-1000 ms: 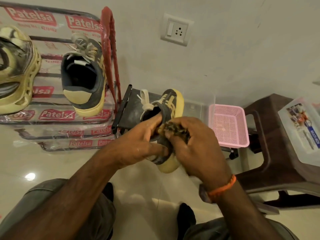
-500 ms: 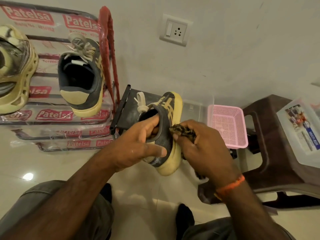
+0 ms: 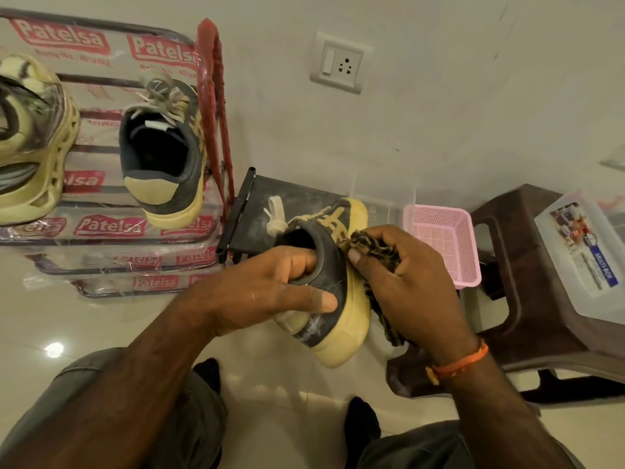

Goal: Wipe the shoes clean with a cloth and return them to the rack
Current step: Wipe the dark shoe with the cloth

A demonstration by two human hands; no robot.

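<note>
Centre frame, gripped firmly by the left hand (image 3: 270, 289): a dark grey shoe (image 3: 333, 282) with a pale yellow sole, fingers hooked inside the collar, thumb clamped across the heel. Toe pointing up the frame, sole edge facing right.

Pressed against that right side — a dark patterned cloth (image 3: 372, 248), bunched in the right hand (image 3: 406, 286), fingers curled tight around it, thumb tip touching the upper just beside the yellow stripes. Cloth tail hanging below the palm, along the sole's edge.

Upper left: the rack (image 3: 101, 228), still in printed plastic wrap, red side frame (image 3: 213, 106) standing upright at its right edge. On its shelf, the matching shoe (image 3: 162, 154), heel out, hard against that red frame. Further left, a chunky yellow shoe (image 3: 30, 137), cut off by the frame edge — open shelf between the two.

Behind the held shoe, a small black stand (image 3: 250, 214); just right of it, a pink basket (image 3: 446, 238). Right edge: a brown stool (image 3: 507, 282) carrying a clear plastic box (image 3: 581, 252). Bare glossy floor (image 3: 101, 326) at lower left, below the rack.
</note>
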